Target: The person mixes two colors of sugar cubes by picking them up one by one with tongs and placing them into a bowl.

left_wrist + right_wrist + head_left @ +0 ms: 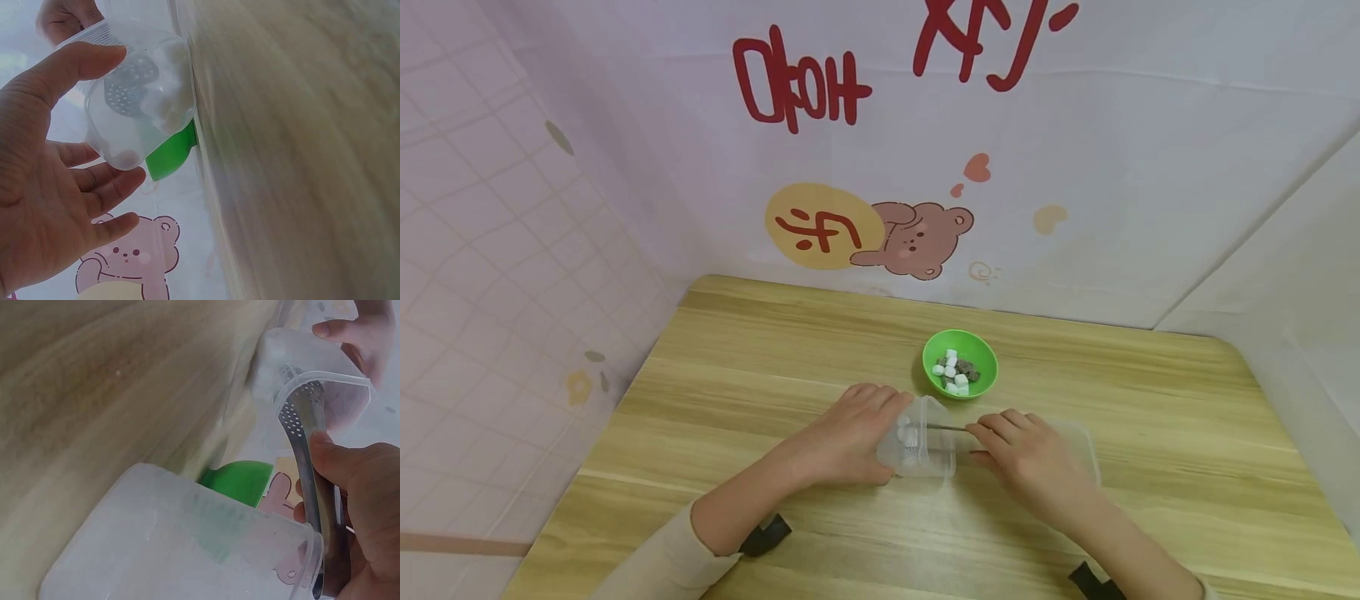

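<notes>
My left hand holds a clear plastic container tipped on its side, thumb and fingertips on its walls, its mouth facing right. White pieces lie inside it, blurred through the plastic. In my right hand is a pair of metal tongs; their perforated tips reach into the container's mouth. Whether the tips grip a piece cannot be made out. Just beyond both hands stands a green bowl with white cubes and brown-grey chunks in it.
Another clear plastic container is on the wooden table, partly behind my right hand and forearm. A printed cloth hangs along the table's back edge and sides. Black straps are at the wrists.
</notes>
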Available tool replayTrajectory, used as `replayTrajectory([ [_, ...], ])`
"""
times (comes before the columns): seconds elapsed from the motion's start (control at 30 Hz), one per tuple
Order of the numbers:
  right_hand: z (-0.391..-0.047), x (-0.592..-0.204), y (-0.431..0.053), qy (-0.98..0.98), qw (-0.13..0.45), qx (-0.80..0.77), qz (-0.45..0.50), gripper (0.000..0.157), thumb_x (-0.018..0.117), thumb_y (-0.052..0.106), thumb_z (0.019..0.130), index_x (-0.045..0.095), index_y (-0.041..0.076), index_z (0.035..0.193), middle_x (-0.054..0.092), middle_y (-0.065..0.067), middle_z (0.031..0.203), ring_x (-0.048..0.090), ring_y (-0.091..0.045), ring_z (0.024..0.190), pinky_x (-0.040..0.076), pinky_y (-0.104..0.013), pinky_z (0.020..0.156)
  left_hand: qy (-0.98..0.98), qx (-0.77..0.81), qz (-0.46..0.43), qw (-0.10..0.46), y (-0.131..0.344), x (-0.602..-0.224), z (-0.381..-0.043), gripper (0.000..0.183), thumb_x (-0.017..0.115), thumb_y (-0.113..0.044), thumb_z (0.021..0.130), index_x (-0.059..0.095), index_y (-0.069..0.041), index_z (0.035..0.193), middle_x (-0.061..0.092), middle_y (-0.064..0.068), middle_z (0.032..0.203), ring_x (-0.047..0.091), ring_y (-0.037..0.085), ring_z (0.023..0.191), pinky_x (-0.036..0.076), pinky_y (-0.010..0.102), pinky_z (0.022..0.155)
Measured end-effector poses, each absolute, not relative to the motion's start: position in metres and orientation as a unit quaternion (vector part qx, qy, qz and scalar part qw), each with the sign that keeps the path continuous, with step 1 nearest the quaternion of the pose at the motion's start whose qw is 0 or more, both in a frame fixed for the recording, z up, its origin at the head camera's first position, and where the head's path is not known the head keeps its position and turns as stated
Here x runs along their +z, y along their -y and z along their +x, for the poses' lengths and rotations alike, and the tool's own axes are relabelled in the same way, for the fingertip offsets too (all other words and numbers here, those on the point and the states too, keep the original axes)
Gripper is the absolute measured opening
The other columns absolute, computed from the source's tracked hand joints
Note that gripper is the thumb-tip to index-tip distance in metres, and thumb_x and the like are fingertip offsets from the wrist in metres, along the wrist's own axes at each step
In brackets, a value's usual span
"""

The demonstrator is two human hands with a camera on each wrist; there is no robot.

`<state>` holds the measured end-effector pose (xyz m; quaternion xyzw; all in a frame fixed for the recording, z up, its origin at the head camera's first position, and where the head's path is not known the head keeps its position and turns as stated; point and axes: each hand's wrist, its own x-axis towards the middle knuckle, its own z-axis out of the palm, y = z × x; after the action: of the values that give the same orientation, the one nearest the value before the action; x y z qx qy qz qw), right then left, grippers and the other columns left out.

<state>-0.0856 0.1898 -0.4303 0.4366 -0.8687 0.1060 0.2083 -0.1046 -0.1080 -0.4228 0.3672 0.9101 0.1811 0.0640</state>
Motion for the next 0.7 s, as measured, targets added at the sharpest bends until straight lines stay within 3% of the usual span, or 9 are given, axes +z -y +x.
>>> replayTrajectory([
  [0.23, -0.0864, -0.4304, -0.1872, 0.875, 0.209, 0.092, 0.428, 0.063, 0.024, 0.044, 0.115, 0.074, 0.006, 0.111, 0.071, -0.002, 0.102, 0.065, -0.022, 0.091, 0.052, -0.035, 0.068, -0.912, 0.181, 0.364, 0.062, 0.1064, -0.4238, -0.1043, 0.091, 0.089, -0.031, 0.073, 0.045, -0.008, 0.15, 0.057, 0.005, 0.135, 0.05, 0.024, 0.129, 0.034, 0.045, 0.117],
  [0.4, -0.0877, -0.4304, -0.1874, 0.873, 0.203, 0.089, 0.434, 0.051, 0.034, 0.039, 0.115, 0.073, 0.006, 0.113, 0.071, -0.002, 0.105, 0.064, -0.022, 0.092, 0.051, -0.035, 0.068, -0.913, 0.18, 0.361, 0.061, 0.1073, -0.4223, -0.1036, 0.092, 0.089, -0.032, 0.074, 0.045, -0.008, 0.151, 0.057, 0.006, 0.135, 0.05, 0.025, 0.129, 0.034, 0.045, 0.118],
  [0.7, -0.0888, -0.4304, -0.1902, 0.855, 0.249, 0.105, 0.443, 0.051, 0.033, 0.036, 0.115, 0.074, 0.005, 0.108, 0.071, -0.003, 0.099, 0.064, -0.022, 0.085, 0.05, -0.035, 0.063, -0.912, 0.178, 0.365, 0.064, 0.1075, -0.4238, -0.1058, 0.092, 0.089, -0.031, 0.074, 0.045, -0.008, 0.151, 0.057, 0.006, 0.137, 0.049, 0.024, 0.131, 0.033, 0.044, 0.118],
])
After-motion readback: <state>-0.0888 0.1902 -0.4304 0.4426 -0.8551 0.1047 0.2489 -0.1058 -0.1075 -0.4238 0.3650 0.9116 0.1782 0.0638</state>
